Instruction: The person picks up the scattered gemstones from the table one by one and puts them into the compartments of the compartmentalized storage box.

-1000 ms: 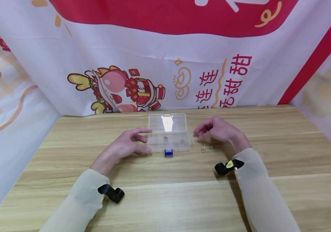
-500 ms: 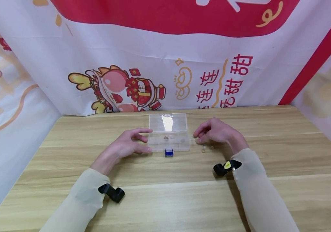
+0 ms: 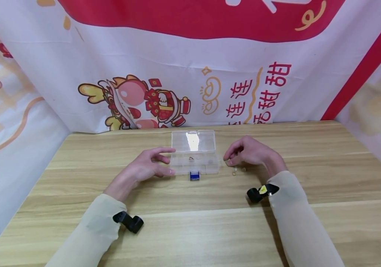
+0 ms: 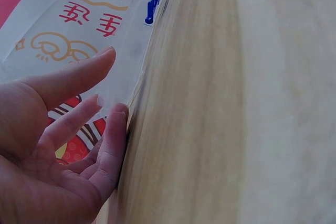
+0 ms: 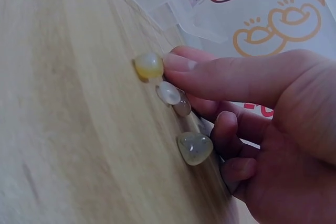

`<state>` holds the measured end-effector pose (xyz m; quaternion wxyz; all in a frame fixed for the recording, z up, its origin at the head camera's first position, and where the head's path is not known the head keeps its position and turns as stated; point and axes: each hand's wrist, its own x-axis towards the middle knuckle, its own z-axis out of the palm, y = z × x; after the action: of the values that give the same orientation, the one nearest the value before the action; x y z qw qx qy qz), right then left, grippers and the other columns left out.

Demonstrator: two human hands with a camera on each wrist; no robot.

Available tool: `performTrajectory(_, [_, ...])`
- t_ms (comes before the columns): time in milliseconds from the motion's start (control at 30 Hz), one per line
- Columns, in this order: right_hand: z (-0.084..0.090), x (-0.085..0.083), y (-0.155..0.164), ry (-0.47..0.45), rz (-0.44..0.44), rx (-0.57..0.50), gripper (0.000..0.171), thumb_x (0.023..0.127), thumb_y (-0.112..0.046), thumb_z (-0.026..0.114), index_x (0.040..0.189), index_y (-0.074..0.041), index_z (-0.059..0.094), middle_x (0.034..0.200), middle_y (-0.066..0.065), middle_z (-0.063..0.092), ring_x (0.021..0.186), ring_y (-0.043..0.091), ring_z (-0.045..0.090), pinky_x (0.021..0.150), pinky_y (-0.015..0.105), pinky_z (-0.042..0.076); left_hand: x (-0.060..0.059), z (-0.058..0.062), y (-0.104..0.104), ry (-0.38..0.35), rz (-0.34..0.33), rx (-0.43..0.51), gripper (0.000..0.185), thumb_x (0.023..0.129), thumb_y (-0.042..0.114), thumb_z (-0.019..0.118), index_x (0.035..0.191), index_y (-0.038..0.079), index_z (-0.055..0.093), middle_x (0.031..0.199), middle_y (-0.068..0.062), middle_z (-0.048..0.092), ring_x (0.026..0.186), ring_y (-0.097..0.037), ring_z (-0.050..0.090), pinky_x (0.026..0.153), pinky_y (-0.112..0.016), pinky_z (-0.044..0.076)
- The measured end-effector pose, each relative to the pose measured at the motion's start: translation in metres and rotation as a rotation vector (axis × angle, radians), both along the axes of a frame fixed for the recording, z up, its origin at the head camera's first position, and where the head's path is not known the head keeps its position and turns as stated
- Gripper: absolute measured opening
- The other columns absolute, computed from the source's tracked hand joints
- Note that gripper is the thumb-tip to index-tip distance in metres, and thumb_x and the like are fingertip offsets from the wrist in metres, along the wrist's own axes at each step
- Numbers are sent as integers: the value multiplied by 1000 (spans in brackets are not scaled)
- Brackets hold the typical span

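A clear plastic compartment box (image 3: pixel 185 169) stands open on the table, with a blue clasp (image 3: pixel 194 175) along its front edge. Beside its left end is my left hand (image 3: pixel 147 163); the fingers are extended, and fingertips touch the box. To the right of the box, my right hand (image 3: pixel 250 151) pinches a small pebble (image 3: pixel 227 162) between thumb and index finger; the thumb hides it in the right wrist view. Close to these fingers lie a yellow-white pebble (image 5: pixel 149 66), a white pebble (image 5: pixel 169 93), a brownish pebble (image 5: pixel 182 104) and a grey-green pebble (image 5: pixel 195 148).
The box's transparent lid (image 3: pixel 180 141) is raised toward the back, near a printed cloth (image 3: pixel 190 55) hanging behind the wooden table (image 3: pixel 190 230). A small brownish thing (image 3: pixel 191 158) shows inside the box.
My right hand has shifted slightly, its thumb and index finger closing on the pebble nearest the box. The left hand and the box have stayed put.
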<state>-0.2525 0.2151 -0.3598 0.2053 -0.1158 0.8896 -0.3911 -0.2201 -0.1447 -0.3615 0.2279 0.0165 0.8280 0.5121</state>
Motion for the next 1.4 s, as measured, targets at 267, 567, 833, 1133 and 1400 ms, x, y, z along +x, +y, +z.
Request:
performTrajectory(267, [1, 1, 1, 3, 27, -1, 14, 90, -14, 85, 103, -12, 82, 99, 6, 76, 93, 21, 62, 88, 32, 50, 0, 0, 0, 1, -1, 4, 71, 88, 17, 87, 152, 30, 58, 140, -14, 57, 113, -27, 64, 91, -32, 61])
performTrajectory(567, [-1, 1, 3, 21, 24, -38, 10, 93, -14, 81, 102, -11, 80, 99, 7, 72, 88, 23, 57, 75, 31, 49, 0, 1, -1, -1, -3, -6, 70, 90, 18, 86, 152, 31, 58, 140, -14, 57, 114, -27, 63, 91, -32, 61])
performTrajectory(833, [0, 1, 5, 21, -6, -92, 11, 94, -15, 80, 105, -12, 79, 106, 9, 73, 98, 25, 55, 84, 35, 45, 0, 1, 0, 2, -6, -3, 70, 90, 17, 86, 152, 30, 57, 141, -14, 57, 115, -27, 63, 92, -32, 60])
performTrajectory(1133, [1, -2, 3, 0, -40, -96, 16, 95, -17, 79, 109, -9, 76, 106, 7, 77, 96, 23, 60, 82, 32, 46, 1, 1, 0, 2, -6, -8, 70, 89, 19, 86, 152, 31, 58, 141, -14, 58, 116, -27, 63, 93, -33, 60])
performTrajectory(1400, [-2, -4, 3, 19, -30, -87, 15, 94, -14, 80, 108, -10, 77, 106, 8, 74, 96, 24, 59, 82, 33, 47, 1, 1, 0, 8, -6, -5, 71, 88, 18, 87, 152, 31, 58, 140, -13, 58, 116, -27, 63, 93, -33, 61])
